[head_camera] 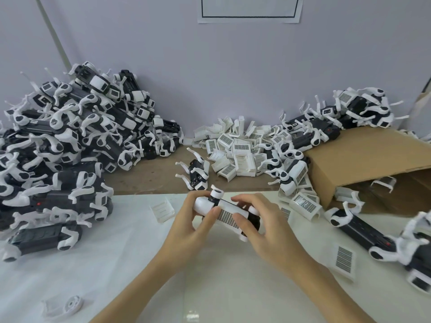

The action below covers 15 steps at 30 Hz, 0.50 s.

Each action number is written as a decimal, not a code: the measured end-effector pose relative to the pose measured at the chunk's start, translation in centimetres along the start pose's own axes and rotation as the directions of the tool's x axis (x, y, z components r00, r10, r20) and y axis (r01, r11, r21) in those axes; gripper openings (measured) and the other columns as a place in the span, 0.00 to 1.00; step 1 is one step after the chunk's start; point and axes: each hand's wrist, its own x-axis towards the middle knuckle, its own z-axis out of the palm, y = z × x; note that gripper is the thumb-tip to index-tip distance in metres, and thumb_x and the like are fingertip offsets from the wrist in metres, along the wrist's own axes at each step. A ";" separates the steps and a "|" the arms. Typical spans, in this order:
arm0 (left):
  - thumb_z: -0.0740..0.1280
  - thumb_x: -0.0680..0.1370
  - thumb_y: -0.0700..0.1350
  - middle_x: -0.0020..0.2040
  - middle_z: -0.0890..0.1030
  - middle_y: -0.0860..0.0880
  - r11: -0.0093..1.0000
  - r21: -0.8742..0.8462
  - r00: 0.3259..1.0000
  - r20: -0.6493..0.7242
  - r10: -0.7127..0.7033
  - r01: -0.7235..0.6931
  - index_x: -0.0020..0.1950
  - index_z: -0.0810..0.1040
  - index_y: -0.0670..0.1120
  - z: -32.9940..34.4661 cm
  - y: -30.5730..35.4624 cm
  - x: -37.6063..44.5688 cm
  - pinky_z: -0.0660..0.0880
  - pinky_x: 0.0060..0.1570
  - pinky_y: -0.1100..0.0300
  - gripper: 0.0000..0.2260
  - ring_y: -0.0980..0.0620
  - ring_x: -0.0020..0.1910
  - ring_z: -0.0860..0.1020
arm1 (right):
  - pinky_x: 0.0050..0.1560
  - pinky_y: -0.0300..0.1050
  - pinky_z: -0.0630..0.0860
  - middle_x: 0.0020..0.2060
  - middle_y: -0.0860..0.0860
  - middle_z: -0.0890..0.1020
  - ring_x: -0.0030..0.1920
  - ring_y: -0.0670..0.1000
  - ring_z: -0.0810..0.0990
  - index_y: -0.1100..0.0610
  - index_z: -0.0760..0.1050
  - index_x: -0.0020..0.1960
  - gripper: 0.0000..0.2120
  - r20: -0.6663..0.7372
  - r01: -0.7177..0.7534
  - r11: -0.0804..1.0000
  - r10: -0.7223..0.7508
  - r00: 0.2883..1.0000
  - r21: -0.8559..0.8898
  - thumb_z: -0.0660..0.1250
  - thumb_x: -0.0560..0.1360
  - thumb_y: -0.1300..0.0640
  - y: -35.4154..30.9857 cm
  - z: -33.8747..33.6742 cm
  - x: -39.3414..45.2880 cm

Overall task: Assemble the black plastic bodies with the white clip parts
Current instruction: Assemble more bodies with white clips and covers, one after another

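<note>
Holding one black body (253, 221) above the white table (116, 264), mid-frame. Left hand (193, 220) gripping the white end, thumb pressing the white clip part (229, 216) with the grid pattern. Right hand (263, 226) curling round the far end, fingers pressing the clip down. Seating apparently under way, not finished. Large heap of bodies (70, 141) piling at left, likely done. Loose clips (235, 148) lying behind, more bodies (331, 127) waiting on the cardboard box (363, 157) — plenty remaining.
</note>
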 end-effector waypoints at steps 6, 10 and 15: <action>0.70 0.81 0.55 0.48 0.81 0.49 0.999 0.000 0.998 -0.051 0.033 -0.033 0.57 0.78 0.58 0.3 0.5 0.1 0.75 0.51 0.64 0.06 0.48 0.49 0.78 | 0.47 0.29 0.77 0.40 0.48 0.80 0.36 0.51 0.84 0.48 0.76 0.64 0.13 0.013 -0.043 0.986 0.042 0.999 0.161 0.70 0.81 0.56 -0.4 0.0 0.2; 0.67 0.78 0.65 0.56 0.80 0.58 0.967 0.247 0.995 -0.059 0.079 -0.062 0.63 0.74 0.63 0.2 1.2 -0.1 0.71 0.62 0.62 0.15 0.53 0.62 0.75 | 0.40 0.40 0.72 0.37 0.61 0.78 0.36 0.52 0.76 0.48 0.75 0.62 0.11 0.049 -0.141 0.939 0.133 0.990 0.314 0.67 0.82 0.46 -0.9 -1.0 0.4; 0.75 0.74 0.59 0.51 0.83 0.57 0.999 -0.022 0.996 0.084 0.037 -0.036 0.60 0.78 0.55 0.1 1.7 -0.1 0.75 0.51 0.67 0.18 0.57 0.52 0.81 | 0.47 0.48 0.78 0.46 0.61 0.85 0.44 0.57 0.84 0.47 0.80 0.57 0.12 0.204 -0.344 0.789 0.277 0.939 0.510 0.65 0.80 0.42 -1.1 -0.9 0.3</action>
